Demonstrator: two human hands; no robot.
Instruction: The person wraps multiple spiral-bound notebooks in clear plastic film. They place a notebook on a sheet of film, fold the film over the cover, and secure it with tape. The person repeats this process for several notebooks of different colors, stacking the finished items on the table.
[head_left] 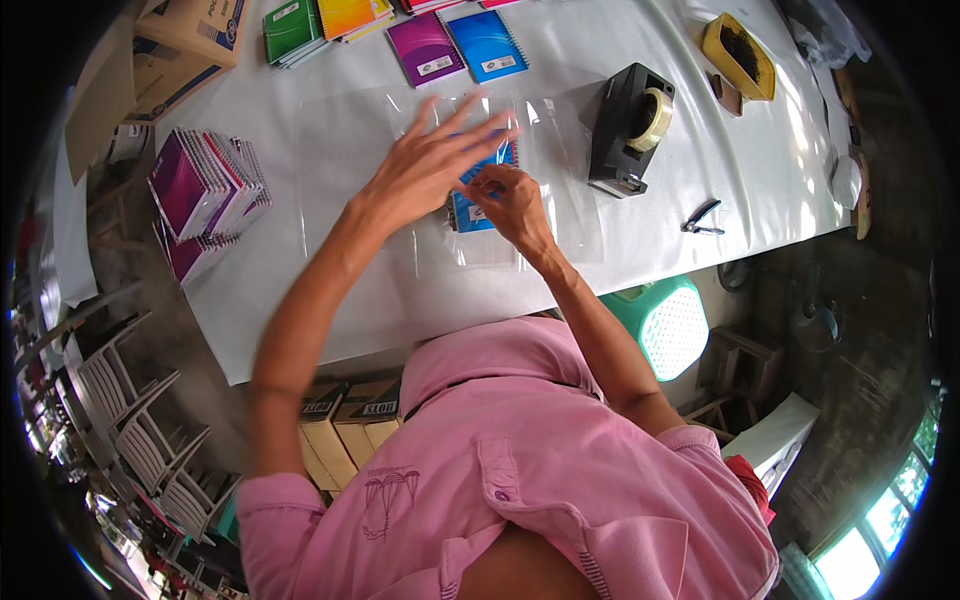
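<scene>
Fingers (pixel 418 122) splayed wide, our left hand (pixel 422 168) hangs at ten o'clock from our white-labelled blue notebook (pixel 462 209); our right hand (pixel 515 207) curls at four, grip unclear.

Pink shirt (pixel 620 480), short sleeves (pixel 278 500), small purple button (pixel 502 495), purple line drawing (pixel 390 500) on the front, striped trim (pixel 592 575) near the open neck, bare forearms (pixel 312 305)

White label (pixel 478 214): blue notebook (pixel 463 211), just below right fingers (pixel 505 181); print too small to read. Similar labels: green notebook (pixel 291 40), purple notebook (pixel 424 42), second blue notebook (pixel 488 42), beyond left fingers (pixel 470 135). Blue print: carton (pixel 188 45), left of both. Capitals: box (pixel 372 433), well below.
</scene>
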